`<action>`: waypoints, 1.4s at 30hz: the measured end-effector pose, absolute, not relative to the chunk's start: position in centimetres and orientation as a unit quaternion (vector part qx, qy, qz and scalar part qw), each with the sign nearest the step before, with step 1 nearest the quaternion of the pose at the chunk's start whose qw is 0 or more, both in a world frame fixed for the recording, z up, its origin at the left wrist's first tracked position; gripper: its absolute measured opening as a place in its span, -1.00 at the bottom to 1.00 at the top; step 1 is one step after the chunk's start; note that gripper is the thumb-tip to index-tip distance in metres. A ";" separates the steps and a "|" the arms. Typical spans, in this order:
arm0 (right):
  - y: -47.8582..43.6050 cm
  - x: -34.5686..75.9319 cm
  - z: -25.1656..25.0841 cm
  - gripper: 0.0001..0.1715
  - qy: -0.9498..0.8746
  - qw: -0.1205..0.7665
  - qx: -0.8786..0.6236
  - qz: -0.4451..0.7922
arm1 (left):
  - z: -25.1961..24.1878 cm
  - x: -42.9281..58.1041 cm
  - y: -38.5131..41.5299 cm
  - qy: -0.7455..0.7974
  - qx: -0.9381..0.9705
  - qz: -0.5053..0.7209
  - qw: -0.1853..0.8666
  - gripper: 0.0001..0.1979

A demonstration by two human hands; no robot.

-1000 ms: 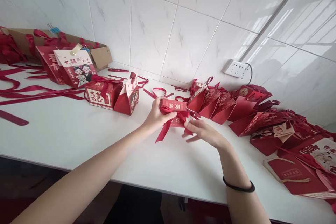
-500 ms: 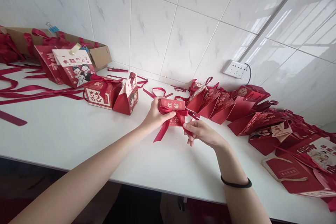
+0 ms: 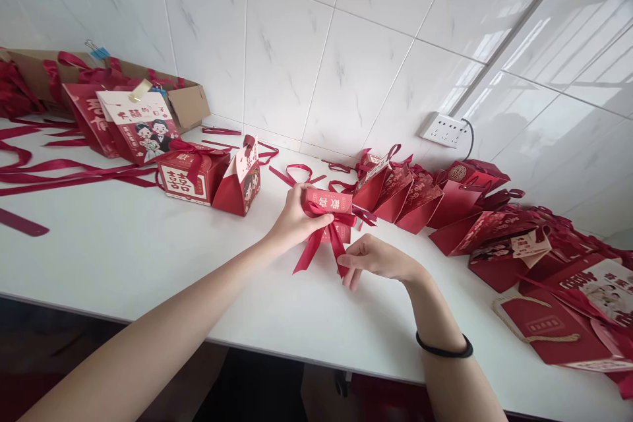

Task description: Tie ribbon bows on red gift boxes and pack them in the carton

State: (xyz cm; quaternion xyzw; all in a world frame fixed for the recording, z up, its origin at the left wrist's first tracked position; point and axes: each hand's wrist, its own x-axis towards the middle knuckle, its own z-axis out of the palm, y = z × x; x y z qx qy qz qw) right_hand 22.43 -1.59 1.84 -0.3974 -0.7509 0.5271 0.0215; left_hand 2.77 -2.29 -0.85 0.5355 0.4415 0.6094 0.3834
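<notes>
A small red gift box (image 3: 328, 200) with gold characters stands on the white table, a red ribbon (image 3: 310, 253) tied in a bow across its front. My left hand (image 3: 295, 216) is closed around the box's left side, its thumb pressing on the bow's knot. Lower right of the box, my right hand (image 3: 364, 260) pinches the end of one ribbon tail between thumb and fingers. The other tail hangs free toward me. The box's far side is hidden.
On the left stand a finished-looking red box (image 3: 185, 178), a triangular box (image 3: 237, 181) and a cardboard carton (image 3: 190, 105). Loose ribbons (image 3: 74, 171) lie there. Several red boxes (image 3: 418, 201) line the right, below a power strip (image 3: 445, 130) on the tiled wall.
My right hand has moved down and toward me, drawing the ribbon tail out straight. The box has shifted slightly right in my left hand's grip.
</notes>
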 end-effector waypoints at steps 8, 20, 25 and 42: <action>-0.9 22.8 2.1 -0.43 -0.747 0.304 -0.439 0.395 | -1.0 2.6 -2.4 0.433 0.567 0.573 0.403 -0.46; -0.7 21.1 0.6 -0.55 -0.684 0.415 -0.394 0.452 | -2.1 2.7 -2.4 0.418 0.581 0.649 0.257 -0.80; -0.5 21.1 0.5 -0.53 -0.661 0.437 -0.397 0.463 | -1.8 2.6 -2.4 0.439 0.599 0.629 0.231 -0.81; -0.6 20.7 0.0 -0.55 -0.676 0.478 -0.447 0.338 | -1.4 2.4 -2.2 0.486 0.564 0.605 0.284 -0.61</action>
